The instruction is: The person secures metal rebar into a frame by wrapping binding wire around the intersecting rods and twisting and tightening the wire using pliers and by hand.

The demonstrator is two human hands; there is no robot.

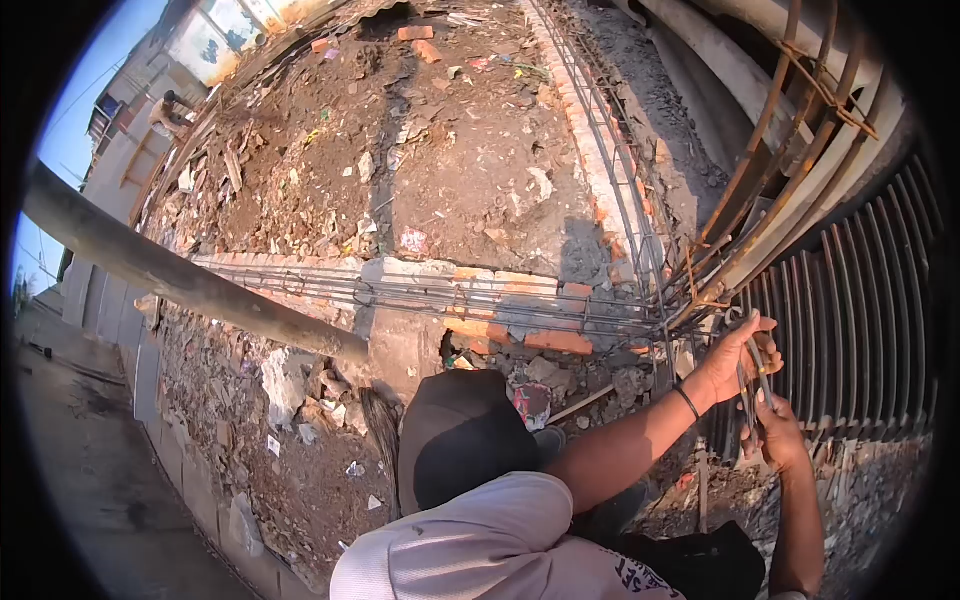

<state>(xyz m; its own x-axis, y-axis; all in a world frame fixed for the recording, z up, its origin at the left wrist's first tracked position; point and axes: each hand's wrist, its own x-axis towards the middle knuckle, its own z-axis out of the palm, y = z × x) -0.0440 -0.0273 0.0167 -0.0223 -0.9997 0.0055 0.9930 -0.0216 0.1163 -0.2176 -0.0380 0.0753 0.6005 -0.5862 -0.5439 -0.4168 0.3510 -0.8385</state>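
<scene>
My left hand (742, 358), with a dark band at the wrist, reaches beside the corner of the rebar cage (665, 318). Its fingers are curled round the upper part of a thin metal tool (743, 385) that looks like pincers. Just below, my right hand (778, 432) is closed on the lower end of the same tool, thumb upward. Dark ribbed bars or sheeting (850, 320) lie behind both hands. Rusty upright bars (770, 190) rise from the cage corner above them. Fine detail between the fingers is too small to tell.
Long rebar (420, 290) runs left along a low brick footing (560, 342); another brick line (590, 150) runs upward. A thick pole (200, 280) crosses at left. Rubble and soil (480, 180) spread beyond. A person (168, 115) is far off at upper left.
</scene>
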